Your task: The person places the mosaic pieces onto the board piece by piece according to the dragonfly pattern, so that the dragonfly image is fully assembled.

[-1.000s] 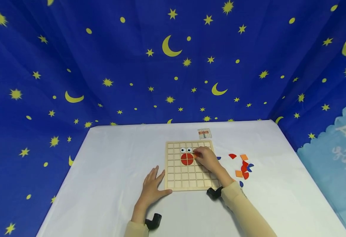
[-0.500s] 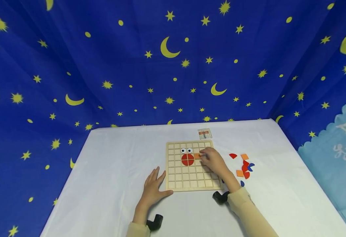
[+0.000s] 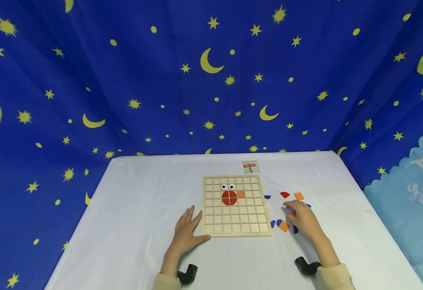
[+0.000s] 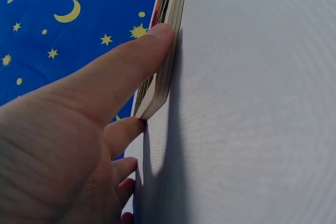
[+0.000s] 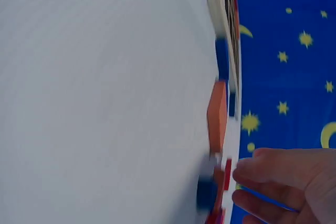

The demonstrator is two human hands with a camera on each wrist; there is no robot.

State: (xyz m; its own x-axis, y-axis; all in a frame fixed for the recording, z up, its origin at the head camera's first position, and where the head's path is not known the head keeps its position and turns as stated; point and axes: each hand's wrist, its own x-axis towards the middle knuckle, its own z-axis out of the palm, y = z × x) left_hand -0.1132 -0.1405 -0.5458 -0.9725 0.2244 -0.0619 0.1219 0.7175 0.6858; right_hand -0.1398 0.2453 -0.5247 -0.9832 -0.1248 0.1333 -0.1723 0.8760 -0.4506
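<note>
The wooden grid board [image 3: 218,221] lies flat on the white table. It bears two round eye pieces [image 3: 228,187], a red disc of quarter pieces [image 3: 229,197] and, right of these, an orange square [image 3: 241,194]. My left hand [image 3: 187,229] is spread at the board's near left corner; in the left wrist view its thumb [image 4: 149,45] rests on the board's edge. Over the loose pieces right of the board, my right hand [image 3: 302,219] has its fingers slightly bent and holds nothing. It hides some pieces. A loose orange square [image 5: 217,119] shows by that hand in the right wrist view.
A small pattern card [image 3: 251,166] lies behind the board. Around the right hand are a red quarter piece [image 3: 285,195], another orange square [image 3: 299,196] and several blue pieces, one [image 3: 267,197] beside the board. A blue starry cloth [image 3: 175,88] hangs behind the table.
The right hand has let go of the orange square, now in the grid right of the red disc, and moved right to the loose pieces. The left hand stays at the board's corner.
</note>
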